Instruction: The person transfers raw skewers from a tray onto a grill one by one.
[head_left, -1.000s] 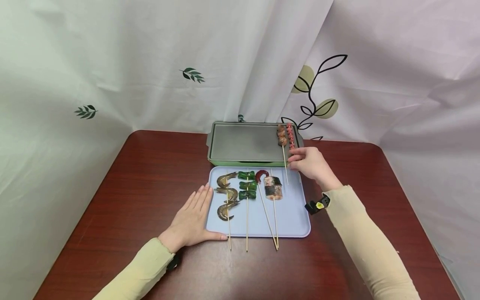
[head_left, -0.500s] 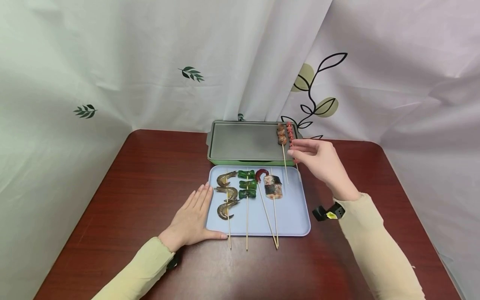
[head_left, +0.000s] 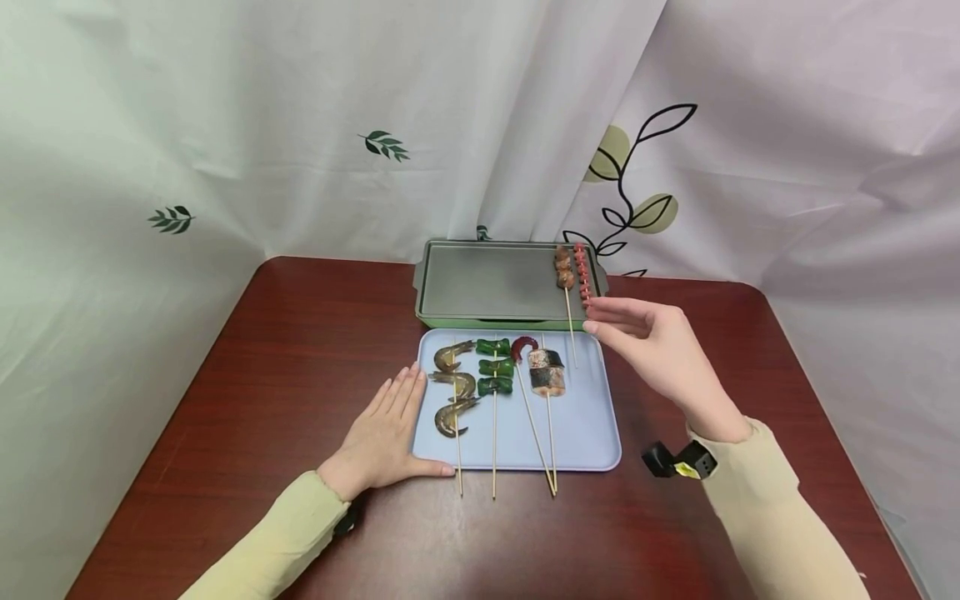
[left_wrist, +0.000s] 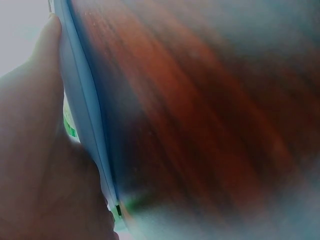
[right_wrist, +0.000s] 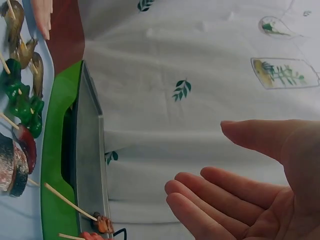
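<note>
My left hand (head_left: 382, 433) lies with straight fingers along the left edge of a pale blue tray (head_left: 585, 433), its thumb at the near edge. On the tray are skewers of shrimp (head_left: 452, 386), green vegetable rolls (head_left: 495, 367), a dark red curled piece (head_left: 522, 348) and fish chunks (head_left: 547, 372). Behind it, a grey griddle (head_left: 487, 279) bears a browned meat skewer (head_left: 564, 268) and a skewer of small red pieces (head_left: 582, 275). Just right of the red skewer's lower end, my right hand (head_left: 660, 350) is held with thumb and fingers apart; the right wrist view shows nothing between them.
The griddle has a green base (right_wrist: 57, 135) right behind the tray. White curtains (head_left: 360, 100) with leaf prints hang behind and beside the dark red wooden table (head_left: 300, 333). Several stick ends overhang the tray's near edge.
My right hand has drawn back from the red skewer, its wrist moving right and nearer to me. The red skewer lies on the griddle. The left hand has stayed in place.
</note>
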